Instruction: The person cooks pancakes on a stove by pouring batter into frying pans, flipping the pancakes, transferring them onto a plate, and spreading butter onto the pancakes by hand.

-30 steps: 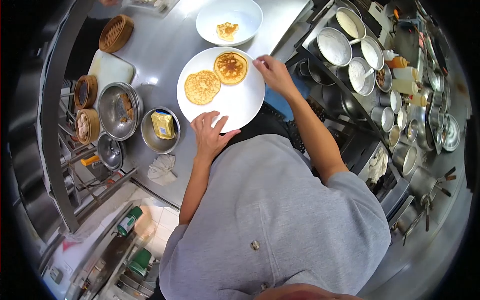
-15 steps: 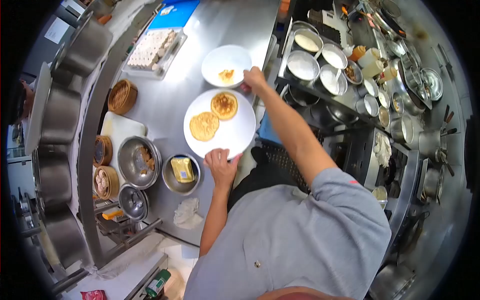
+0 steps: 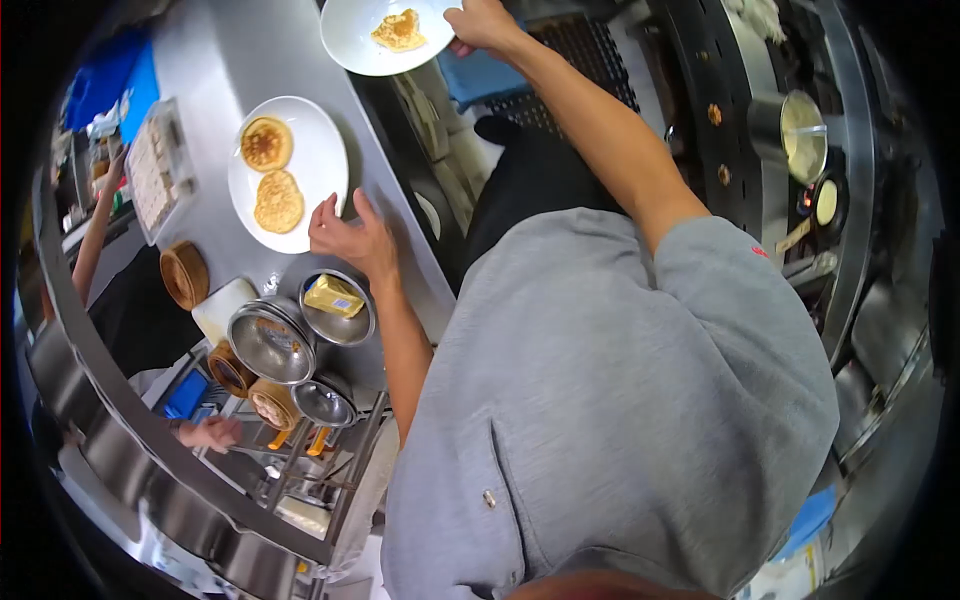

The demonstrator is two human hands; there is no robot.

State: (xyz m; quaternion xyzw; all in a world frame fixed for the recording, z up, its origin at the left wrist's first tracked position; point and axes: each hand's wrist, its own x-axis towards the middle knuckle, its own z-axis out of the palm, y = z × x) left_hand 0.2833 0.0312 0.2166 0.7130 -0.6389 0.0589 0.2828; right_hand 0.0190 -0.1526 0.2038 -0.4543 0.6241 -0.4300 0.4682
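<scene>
My right hand grips the rim of a white plate that bears a torn piece of pancake. That plate is past the steel table's edge, at the top of the view. On the table lies a larger white plate with two browned pancakes, one darker and one paler. My left hand is open at this plate's near rim, fingers apart and holding nothing. Whether a fingertip touches the rim, I cannot tell.
Near my left forearm, a steel bowl holds a yellow-wrapped block. Steel bowls and bamboo steamers stand beyond. An egg tray is farther off. Another person's hand shows across the counter. A pot stands right.
My right hand has carried the smaller plate off the table to the right. My left hand has loosened at the larger plate's rim. The view has turned toward the right.
</scene>
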